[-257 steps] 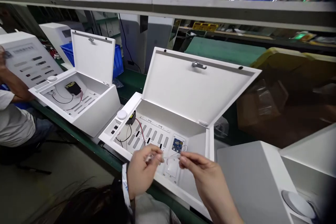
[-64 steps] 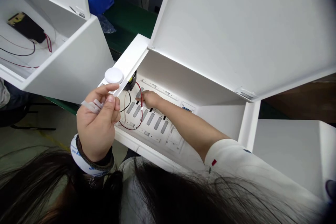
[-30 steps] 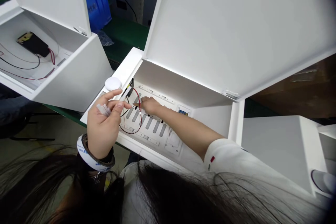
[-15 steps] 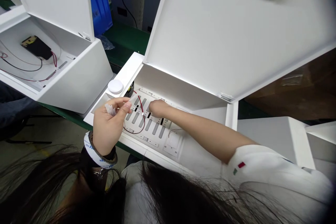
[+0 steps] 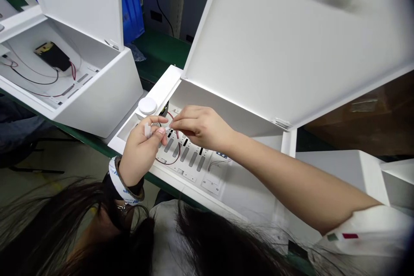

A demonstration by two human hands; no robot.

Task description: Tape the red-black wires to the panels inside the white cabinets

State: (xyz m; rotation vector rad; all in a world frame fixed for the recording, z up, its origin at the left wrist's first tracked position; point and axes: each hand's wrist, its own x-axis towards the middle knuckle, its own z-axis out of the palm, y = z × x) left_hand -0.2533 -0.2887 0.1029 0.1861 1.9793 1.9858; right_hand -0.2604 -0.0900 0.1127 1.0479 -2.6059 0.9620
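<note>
Head view: left hand point(image 5: 142, 148) pinches a few small white strips point(image 5: 148, 130) above the open white box point(image 5: 181, 168); right hand point(image 5: 197, 127) nips one strip's end; they look light, limp, probably sticky, best taken by the tips.

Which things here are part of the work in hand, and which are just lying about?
In hand:
left hand holding white strips
right hand pinching a strip end
open white box beneath both hands
red wire inside it

Lying about:
second open box
black module in it
blue crate
round white knob
</note>
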